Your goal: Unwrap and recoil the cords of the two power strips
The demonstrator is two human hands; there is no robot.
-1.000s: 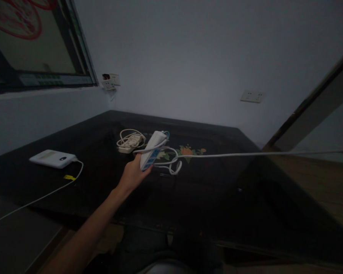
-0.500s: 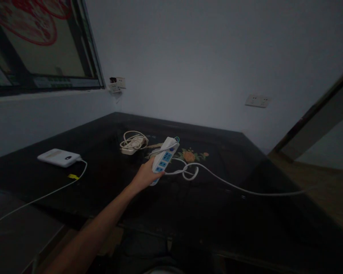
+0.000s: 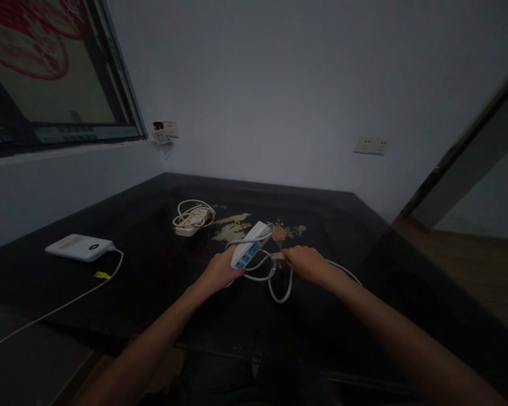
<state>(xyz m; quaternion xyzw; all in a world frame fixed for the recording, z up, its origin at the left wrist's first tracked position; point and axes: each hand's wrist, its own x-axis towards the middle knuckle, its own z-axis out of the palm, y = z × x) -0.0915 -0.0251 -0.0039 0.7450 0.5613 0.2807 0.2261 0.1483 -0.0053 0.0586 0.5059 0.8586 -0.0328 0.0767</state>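
Note:
My left hand (image 3: 218,273) is closed round the near end of a white power strip (image 3: 250,248) with blue sockets, held low over the black glass table (image 3: 152,265). The strip's white cable (image 3: 279,285) loops on the table between my hands. My right hand (image 3: 307,263) is closed on that cable just right of the strip, with the cable running on past my wrist to the right.
A coiled beige cord (image 3: 192,216) lies farther back. A white flat device (image 3: 79,247) with a white lead (image 3: 68,301) sits at the left. Wall sockets (image 3: 370,145) are on the far wall, more sockets (image 3: 164,131) in the corner. A window (image 3: 46,73) is at upper left.
My right hand has come into view and taken hold of the cable. The cable, stretched taut to the right a second ago, now lies slack in loops. The strip has lowered toward the table.

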